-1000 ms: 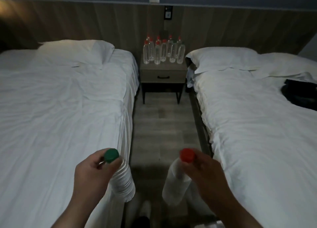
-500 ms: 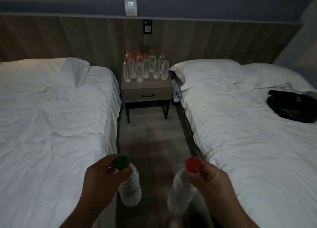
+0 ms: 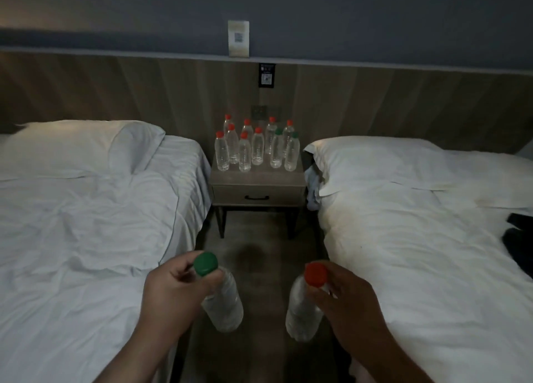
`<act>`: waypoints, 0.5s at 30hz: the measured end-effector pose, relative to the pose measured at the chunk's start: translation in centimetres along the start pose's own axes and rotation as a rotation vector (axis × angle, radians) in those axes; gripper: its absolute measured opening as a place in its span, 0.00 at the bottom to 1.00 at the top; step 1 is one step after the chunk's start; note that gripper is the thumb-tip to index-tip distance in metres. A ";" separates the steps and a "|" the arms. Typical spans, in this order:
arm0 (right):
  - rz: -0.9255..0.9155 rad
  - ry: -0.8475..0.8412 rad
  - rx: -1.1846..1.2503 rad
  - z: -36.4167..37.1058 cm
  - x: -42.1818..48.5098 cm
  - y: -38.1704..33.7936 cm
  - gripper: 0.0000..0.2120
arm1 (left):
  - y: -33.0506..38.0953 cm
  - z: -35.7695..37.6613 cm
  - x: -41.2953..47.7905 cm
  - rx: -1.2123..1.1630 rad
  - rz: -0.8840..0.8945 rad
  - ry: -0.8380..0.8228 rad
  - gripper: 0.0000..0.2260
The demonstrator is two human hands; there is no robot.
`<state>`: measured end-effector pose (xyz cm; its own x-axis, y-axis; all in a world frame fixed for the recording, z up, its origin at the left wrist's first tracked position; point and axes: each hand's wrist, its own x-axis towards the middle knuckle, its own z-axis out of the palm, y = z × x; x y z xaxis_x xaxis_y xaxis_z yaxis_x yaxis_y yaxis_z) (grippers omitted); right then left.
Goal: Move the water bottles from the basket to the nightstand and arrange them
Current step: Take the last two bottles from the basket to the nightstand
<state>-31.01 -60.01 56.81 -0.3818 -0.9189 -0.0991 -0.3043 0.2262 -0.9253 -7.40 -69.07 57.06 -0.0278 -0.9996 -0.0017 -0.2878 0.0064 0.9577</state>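
Left hand (image 3: 173, 291) fingers clenched round green-capped bottle (image 3: 222, 302) neck; right hand (image 3: 343, 299) fingers likewise, red-capped bottle (image 3: 302, 310).

The floor aisle (image 3: 259, 255) before me lies open between two beds (image 3: 86, 238) (image 3: 418, 252). On the nightstand (image 3: 258, 177), clustered water bottles (image 3: 256, 149) fill the rear; only its bare front strip leaves room for my hands.
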 end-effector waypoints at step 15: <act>0.096 -0.107 -0.085 0.1 23.6 -0.2 0.15 | -1.9 7.3 20.4 0.008 -0.023 -0.106 0.12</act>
<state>-39.87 -81.82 54.58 -0.3193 -0.9197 -0.2285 -0.3455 0.3375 -0.8757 -14.37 -89.26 53.12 -0.1218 -0.9910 -0.0546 -0.2972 -0.0160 0.9547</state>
